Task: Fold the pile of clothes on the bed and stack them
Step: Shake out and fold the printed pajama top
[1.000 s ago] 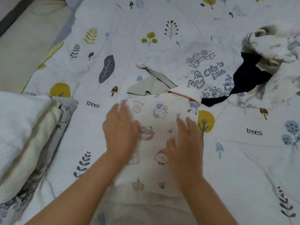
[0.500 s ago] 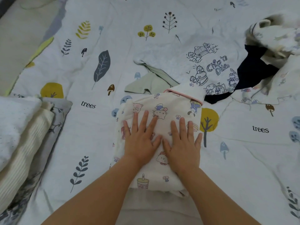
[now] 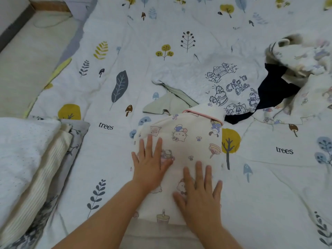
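A cream cartoon-print garment with a pink-trimmed edge lies folded on the bed in front of me. My left hand presses flat on its left side, fingers straight and spread. My right hand lies flat on its lower right part, nearer to me. At the left edge sits a stack of folded clothes, white on top, ribbed cream and grey floral below. The unfolded pile sits at the right: a white Chip 'n Dale shirt, a dark navy piece, printed cream items.
A pale green garment lies crumpled just beyond the folded piece. The bed is covered by a white quilt with leaf and tree prints. A beige mat and the bed's edge run along the far left.
Both hands stayed flat on the garment. The left hand slid up and left, the right hand slid down toward me. They were side by side before.
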The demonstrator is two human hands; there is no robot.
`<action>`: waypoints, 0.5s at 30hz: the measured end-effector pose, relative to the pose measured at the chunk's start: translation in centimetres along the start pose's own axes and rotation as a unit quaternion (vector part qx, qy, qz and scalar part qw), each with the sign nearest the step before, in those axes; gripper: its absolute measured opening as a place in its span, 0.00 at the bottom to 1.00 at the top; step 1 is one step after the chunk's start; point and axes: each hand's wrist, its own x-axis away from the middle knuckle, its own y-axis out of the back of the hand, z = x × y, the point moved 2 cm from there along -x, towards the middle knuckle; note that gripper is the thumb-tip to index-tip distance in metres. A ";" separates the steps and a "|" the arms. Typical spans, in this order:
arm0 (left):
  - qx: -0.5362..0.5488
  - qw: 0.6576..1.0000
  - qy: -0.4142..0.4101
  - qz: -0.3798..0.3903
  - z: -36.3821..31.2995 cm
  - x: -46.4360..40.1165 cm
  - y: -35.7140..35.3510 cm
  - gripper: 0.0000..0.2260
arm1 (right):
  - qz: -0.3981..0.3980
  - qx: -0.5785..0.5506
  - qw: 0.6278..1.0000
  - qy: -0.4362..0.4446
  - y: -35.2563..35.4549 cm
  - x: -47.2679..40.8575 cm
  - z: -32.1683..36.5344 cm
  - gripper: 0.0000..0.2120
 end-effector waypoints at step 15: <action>0.519 0.813 0.203 0.169 1.5 -0.8 5.1 0.13 | 0.138 -0.488 0.811 -0.292 5.9 -5.4 -6.0 0.10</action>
